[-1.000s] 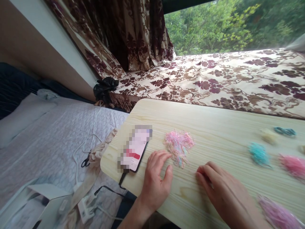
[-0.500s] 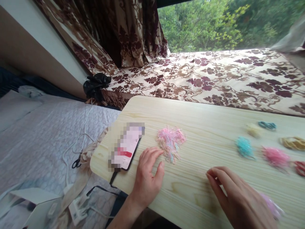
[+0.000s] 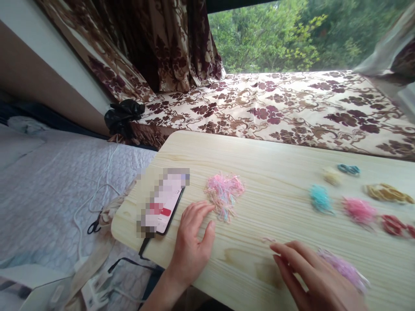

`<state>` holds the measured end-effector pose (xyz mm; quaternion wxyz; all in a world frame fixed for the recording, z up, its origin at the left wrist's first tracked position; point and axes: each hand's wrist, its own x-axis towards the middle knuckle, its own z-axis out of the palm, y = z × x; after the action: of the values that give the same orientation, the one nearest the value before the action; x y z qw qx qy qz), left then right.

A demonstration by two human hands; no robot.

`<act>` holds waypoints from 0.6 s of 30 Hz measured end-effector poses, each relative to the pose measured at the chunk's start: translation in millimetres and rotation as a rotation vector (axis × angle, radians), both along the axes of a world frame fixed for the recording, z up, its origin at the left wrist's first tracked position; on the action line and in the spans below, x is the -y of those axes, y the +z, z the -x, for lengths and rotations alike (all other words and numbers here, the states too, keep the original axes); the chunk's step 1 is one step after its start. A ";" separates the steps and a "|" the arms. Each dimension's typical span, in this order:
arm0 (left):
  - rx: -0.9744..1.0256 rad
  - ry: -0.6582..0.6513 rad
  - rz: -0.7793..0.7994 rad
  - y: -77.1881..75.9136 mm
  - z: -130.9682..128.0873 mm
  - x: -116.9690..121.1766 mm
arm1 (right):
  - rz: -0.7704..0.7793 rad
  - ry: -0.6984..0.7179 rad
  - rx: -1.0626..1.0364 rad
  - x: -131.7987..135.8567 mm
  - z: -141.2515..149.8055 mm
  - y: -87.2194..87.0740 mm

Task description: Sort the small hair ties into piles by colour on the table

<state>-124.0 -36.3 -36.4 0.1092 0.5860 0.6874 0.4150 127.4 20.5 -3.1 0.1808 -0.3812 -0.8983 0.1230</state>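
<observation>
A loose pile of thin pink, peach and pale blue strands (image 3: 224, 194) lies on the wooden table. At its lower left edge, my left hand (image 3: 195, 239) rests with fingers curved, thumb apart and nothing held. My right hand (image 3: 313, 274) hovers low over the table further right, its thumb and index fingertips slightly parted. Just ahead of those fingertips is a small pink strand bit (image 3: 268, 239) on the wood. A lilac bundle of strands (image 3: 345, 270) sits beside my right hand, partly covered by it.
A phone (image 3: 165, 203) on a cable lies left of the pile. To the right are turquoise strands (image 3: 320, 198), pink strands (image 3: 359, 210), a cream bundle (image 3: 332, 176), and blue (image 3: 349, 169), tan (image 3: 387, 192) and red (image 3: 394, 225) bands. A patterned window ledge (image 3: 259, 108) borders the table.
The view has shifted a little to the right. My right thumb and index finger have parted, and a small pink strand bit now shows on the table by them. My left hand stays by the pile.
</observation>
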 end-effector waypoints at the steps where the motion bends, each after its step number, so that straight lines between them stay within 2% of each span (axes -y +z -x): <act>1: 0.001 -0.006 -0.002 -0.2 0.0 0.0 | -0.035 -0.013 0.015 -3.4 -1.5 -0.2; 7: -0.003 0.001 0.004 -1.0 -0.2 0.4 | -0.047 -0.043 0.064 -16.9 -3.8 -3.5; 13: -0.023 0.004 -0.001 -2.6 0.4 1.5 | -0.005 -0.068 0.091 -16.9 3.3 -5.8; 18: -0.029 0.013 0.007 -3.4 -0.1 1.7 | -0.039 -0.079 0.094 -13.2 5.4 -7.9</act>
<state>-123.9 -38.0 -39.8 0.0985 0.5870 0.6943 0.4046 122.0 33.8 -11.0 0.1506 -0.4183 -0.8921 0.0800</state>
